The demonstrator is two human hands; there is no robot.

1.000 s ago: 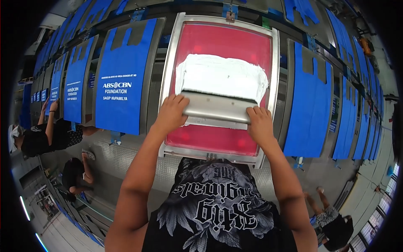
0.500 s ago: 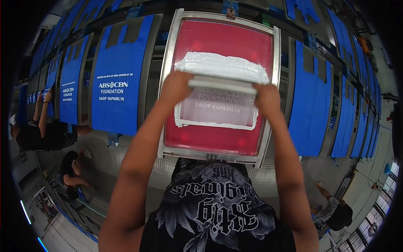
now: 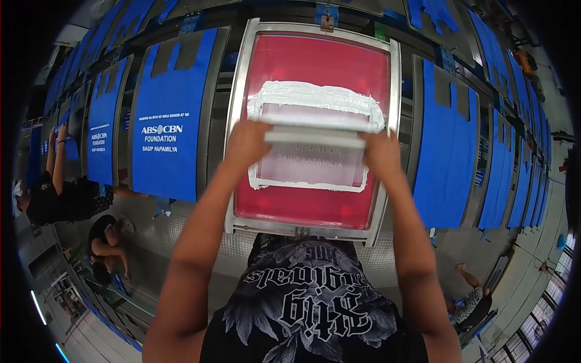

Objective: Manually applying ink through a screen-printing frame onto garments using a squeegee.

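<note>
Red-meshed screen frame (image 3: 315,66): both hands (image 3: 245,145) (image 3: 382,154) grip a squeegee (image 3: 315,138).

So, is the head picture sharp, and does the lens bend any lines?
Head view: both hands, left and right, and the squeegee look sharp; the metal screen frame bows outward and the blue bags curve toward the rim; the corners are black; lighting is even, without strong glare.
</note>
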